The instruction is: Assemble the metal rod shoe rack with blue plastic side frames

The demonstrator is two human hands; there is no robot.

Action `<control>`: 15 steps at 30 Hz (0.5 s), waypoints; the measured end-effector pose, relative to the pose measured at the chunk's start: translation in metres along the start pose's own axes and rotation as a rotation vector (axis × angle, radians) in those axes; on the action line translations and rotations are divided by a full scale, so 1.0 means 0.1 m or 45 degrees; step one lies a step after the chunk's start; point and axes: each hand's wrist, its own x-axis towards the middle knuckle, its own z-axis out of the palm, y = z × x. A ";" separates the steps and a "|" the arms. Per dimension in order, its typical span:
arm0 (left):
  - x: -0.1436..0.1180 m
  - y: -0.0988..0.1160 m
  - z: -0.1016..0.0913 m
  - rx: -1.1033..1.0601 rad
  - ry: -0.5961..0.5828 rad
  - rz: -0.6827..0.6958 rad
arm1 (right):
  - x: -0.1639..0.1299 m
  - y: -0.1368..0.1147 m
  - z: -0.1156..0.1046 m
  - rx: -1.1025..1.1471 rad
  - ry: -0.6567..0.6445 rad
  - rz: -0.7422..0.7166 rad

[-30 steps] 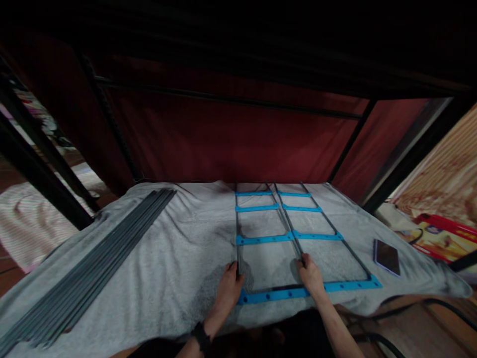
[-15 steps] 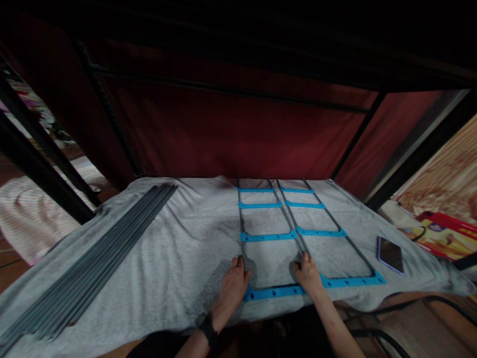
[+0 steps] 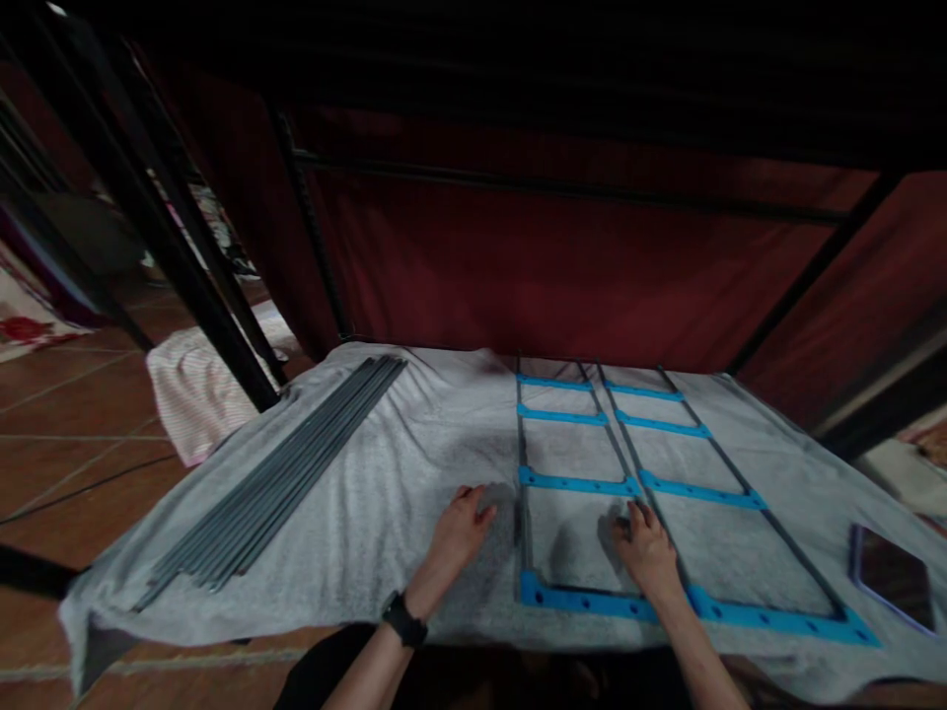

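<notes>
Two ladder-shaped frames lie side by side on the grey cloth, each with dark grey rods joined by blue crosspieces. My left hand point(image 3: 457, 540) is open just left of the left frame point(image 3: 577, 483), apart from its outer rod, with thumb and fingers spread. Over the gap between the frames, my right hand point(image 3: 645, 552) is open with its fingers slightly bent, close to the inner rods; whether it touches one is hard to see. It partly hides the lower ends of those rods and the right frame point(image 3: 702, 490) lies beside it.
A bundle of loose grey rods point(image 3: 296, 463) lies on the left part of the cloth point(image 3: 414, 424). A phone point(image 3: 893, 575) rests at the right. Black metal posts point(image 3: 140, 197) and a dark red curtain point(image 3: 533, 266) enclose the surface.
My left hand has let go of the left frame's outer rod and moved left of it. My right hand has loosened from the inner rod. The view has turned to the left.
</notes>
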 end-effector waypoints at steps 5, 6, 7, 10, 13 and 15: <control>0.27 -0.44 -0.73 0.292 0.300 -0.172 | 0.17 -0.32 0.07 0.228 0.005 -0.302; 0.30 -0.55 -0.86 0.414 0.390 -0.240 | 0.20 -0.40 0.10 0.297 0.000 -0.341; 0.33 -0.68 -0.98 0.540 0.474 -0.313 | 0.22 -0.48 0.13 0.366 0.001 -0.381; 0.31 -1.04 -1.24 0.835 0.627 -0.507 | 0.21 -0.69 0.23 0.538 0.020 -0.529; 0.24 -1.30 -1.35 0.990 0.667 -0.675 | 0.16 -0.78 0.32 0.601 0.002 -0.603; 0.19 -1.40 -1.38 1.046 0.645 -0.722 | 0.13 -0.80 0.36 0.614 -0.024 -0.610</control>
